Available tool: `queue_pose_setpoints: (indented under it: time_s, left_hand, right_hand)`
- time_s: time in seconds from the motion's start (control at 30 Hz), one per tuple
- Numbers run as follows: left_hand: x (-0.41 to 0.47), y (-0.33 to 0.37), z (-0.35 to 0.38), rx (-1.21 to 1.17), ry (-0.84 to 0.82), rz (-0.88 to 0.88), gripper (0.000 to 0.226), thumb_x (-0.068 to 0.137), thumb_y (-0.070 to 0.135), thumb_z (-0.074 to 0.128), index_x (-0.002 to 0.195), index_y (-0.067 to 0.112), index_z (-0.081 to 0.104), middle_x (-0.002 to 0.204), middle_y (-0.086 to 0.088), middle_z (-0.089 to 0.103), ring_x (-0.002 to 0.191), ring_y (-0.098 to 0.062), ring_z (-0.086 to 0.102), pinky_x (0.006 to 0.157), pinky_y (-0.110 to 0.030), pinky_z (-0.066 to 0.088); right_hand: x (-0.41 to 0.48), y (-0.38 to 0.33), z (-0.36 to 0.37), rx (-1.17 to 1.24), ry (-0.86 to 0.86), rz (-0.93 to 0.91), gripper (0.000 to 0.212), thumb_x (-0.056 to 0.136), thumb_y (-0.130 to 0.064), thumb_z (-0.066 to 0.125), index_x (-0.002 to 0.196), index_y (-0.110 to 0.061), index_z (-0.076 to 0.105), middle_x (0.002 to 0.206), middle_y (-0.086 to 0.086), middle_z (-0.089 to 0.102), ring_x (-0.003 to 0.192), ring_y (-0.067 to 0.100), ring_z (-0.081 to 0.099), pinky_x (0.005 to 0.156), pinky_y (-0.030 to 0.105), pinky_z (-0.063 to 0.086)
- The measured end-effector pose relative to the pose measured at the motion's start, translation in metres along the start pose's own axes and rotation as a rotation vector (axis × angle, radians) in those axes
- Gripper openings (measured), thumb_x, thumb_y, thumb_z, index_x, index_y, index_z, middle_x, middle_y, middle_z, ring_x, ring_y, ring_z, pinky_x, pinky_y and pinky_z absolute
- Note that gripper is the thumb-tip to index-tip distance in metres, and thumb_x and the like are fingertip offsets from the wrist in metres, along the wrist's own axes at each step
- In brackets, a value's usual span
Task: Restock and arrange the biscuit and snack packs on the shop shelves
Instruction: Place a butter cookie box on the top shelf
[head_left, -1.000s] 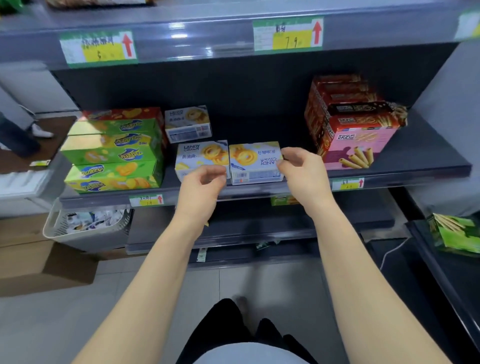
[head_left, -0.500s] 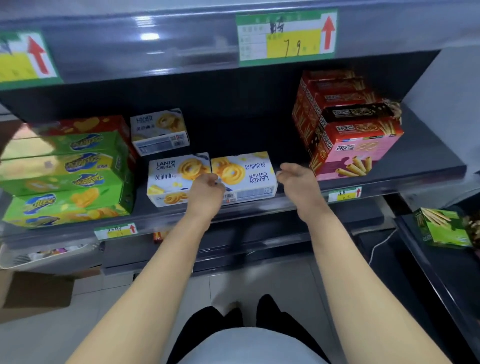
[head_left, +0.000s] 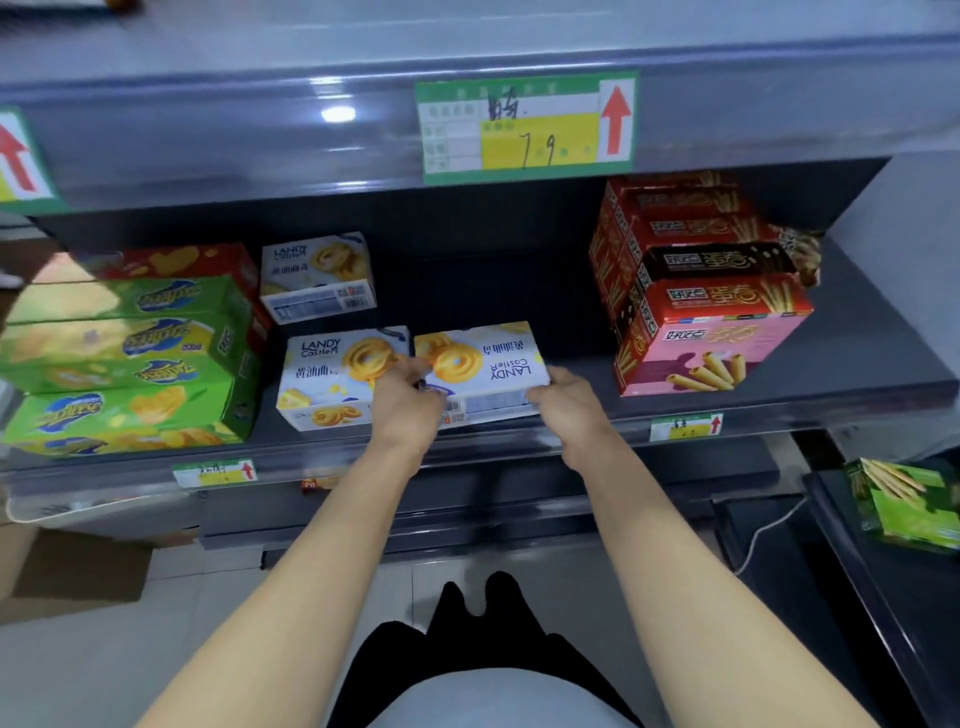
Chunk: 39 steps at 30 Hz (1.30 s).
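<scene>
On the dark grey metal shelf, green cardboard snack boxes are sitting stacked at the left. Beside them a white cardboard cookie box is lying flat, with a rear cookie box behind it. The left hand is curling its fingers over the left edge of the held cookie box at the shelf's front, which is touching its neighbour, print reversed. The right hand is gripping its right end. Red and pink wafer-roll boxes are standing stacked further right.

Left hand and right hand gripping an upside-down cookie box on the shelf, matching box just beside
</scene>
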<state>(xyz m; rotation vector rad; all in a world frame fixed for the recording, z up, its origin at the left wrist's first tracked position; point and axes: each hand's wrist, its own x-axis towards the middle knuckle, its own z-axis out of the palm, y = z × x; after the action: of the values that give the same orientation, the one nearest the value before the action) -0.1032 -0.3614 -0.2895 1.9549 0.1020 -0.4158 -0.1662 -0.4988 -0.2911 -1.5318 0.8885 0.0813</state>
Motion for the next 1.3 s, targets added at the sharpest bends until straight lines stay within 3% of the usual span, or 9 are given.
queue_pose_setpoints:
  time_s: [0.2, 0.3, 0.4, 0.5, 0.57, 0.63, 0.73, 1.13, 1.3]
  left_hand:
    - [-0.01, 0.004, 0.005, -0.138, 0.041, -0.001, 0.056, 0.084, -0.007, 0.061, 0.136, 0.005, 0.042, 0.136, -0.009, 0.049, 0.113, -0.015, 0.049, 0.091, -0.022, 0.037]
    - [-0.013, 0.007, 0.006, -0.213, 0.03, -0.001, 0.064, 0.082, -0.011, 0.06, 0.14, 0.004, 0.037, 0.134, -0.011, 0.051, 0.103, -0.012, 0.05, 0.086, -0.019, 0.039]
    - [-0.01, 0.01, 0.004, -0.265, -0.005, 0.033, 0.075, 0.081, -0.014, 0.06, 0.145, 0.007, 0.029, 0.141, -0.006, 0.046, 0.115, -0.012, 0.049, 0.093, -0.02, 0.039]
    - [-0.002, 0.01, 0.001, -0.251, -0.049, 0.06, 0.076, 0.081, -0.016, 0.056, 0.146, 0.009, 0.025, 0.142, -0.001, 0.043, 0.125, -0.017, 0.047, 0.102, -0.027, 0.04]
    - [0.004, 0.005, 0.0, -0.207, -0.015, 0.061, 0.064, 0.083, -0.016, 0.053, 0.138, 0.007, 0.034, 0.133, -0.004, 0.051, 0.117, -0.018, 0.051, 0.096, -0.025, 0.042]
    - [0.008, -0.001, 0.001, -0.196, 0.015, 0.064, 0.052, 0.084, -0.015, 0.052, 0.13, 0.007, 0.04, 0.12, -0.005, 0.056, 0.111, -0.019, 0.054, 0.092, -0.023, 0.042]
    - [0.013, -0.008, 0.004, -0.163, 0.035, 0.085, 0.049, 0.086, -0.014, 0.05, 0.13, 0.006, 0.041, 0.118, -0.004, 0.057, 0.109, -0.017, 0.054, 0.092, -0.022, 0.041]
    - [0.005, 0.004, 0.002, -0.242, 0.104, 0.114, 0.033, 0.089, -0.005, 0.053, 0.119, 0.007, 0.059, 0.107, -0.003, 0.063, 0.094, -0.012, 0.057, 0.081, -0.02, 0.044]
    - [-0.006, 0.012, 0.002, -0.354, 0.085, 0.146, 0.04, 0.088, -0.006, 0.055, 0.125, 0.009, 0.057, 0.108, -0.002, 0.063, 0.093, -0.009, 0.058, 0.085, -0.021, 0.047]
  right_hand:
    - [0.004, -0.006, -0.016, 0.074, 0.01, -0.029, 0.034, 0.09, -0.003, 0.047, 0.12, -0.019, 0.055, 0.104, 0.0, 0.063, 0.087, 0.01, 0.057, 0.059, 0.019, 0.039]
    - [0.005, -0.007, -0.019, 0.071, 0.015, -0.07, 0.038, 0.089, 0.001, 0.048, 0.123, -0.015, 0.055, 0.104, 0.002, 0.064, 0.086, 0.011, 0.057, 0.07, 0.019, 0.045]
    - [0.006, -0.01, -0.02, 0.038, 0.044, -0.086, 0.041, 0.086, 0.001, 0.05, 0.126, -0.009, 0.055, 0.106, 0.005, 0.063, 0.092, 0.016, 0.058, 0.083, 0.026, 0.048]
    - [0.009, -0.013, -0.017, 0.045, 0.039, -0.084, 0.041, 0.084, 0.006, 0.048, 0.123, -0.003, 0.056, 0.103, 0.006, 0.066, 0.084, 0.015, 0.062, 0.07, 0.02, 0.051]
    - [0.009, -0.014, -0.012, 0.02, 0.026, -0.097, 0.034, 0.085, 0.01, 0.045, 0.107, -0.01, 0.061, 0.1, 0.005, 0.068, 0.073, 0.008, 0.06, 0.059, 0.013, 0.048]
    - [0.009, -0.013, -0.008, 0.0, 0.013, -0.101, 0.041, 0.087, 0.01, 0.044, 0.116, -0.013, 0.061, 0.103, 0.002, 0.066, 0.076, 0.008, 0.06, 0.057, 0.01, 0.045]
    - [0.01, -0.008, -0.005, -0.044, 0.007, -0.083, 0.046, 0.088, 0.008, 0.045, 0.129, -0.012, 0.053, 0.107, 0.001, 0.062, 0.091, 0.014, 0.056, 0.07, 0.016, 0.044]
    - [-0.008, -0.011, -0.005, 0.0, 0.101, -0.133, 0.026, 0.1, -0.024, 0.042, 0.116, -0.017, 0.062, 0.127, 0.008, 0.06, 0.121, 0.025, 0.052, 0.1, 0.034, 0.041]
    - [-0.019, -0.004, -0.01, 0.154, 0.12, -0.146, 0.025, 0.101, -0.023, 0.04, 0.115, -0.019, 0.06, 0.094, -0.012, 0.061, 0.096, 0.009, 0.052, 0.089, 0.025, 0.037]
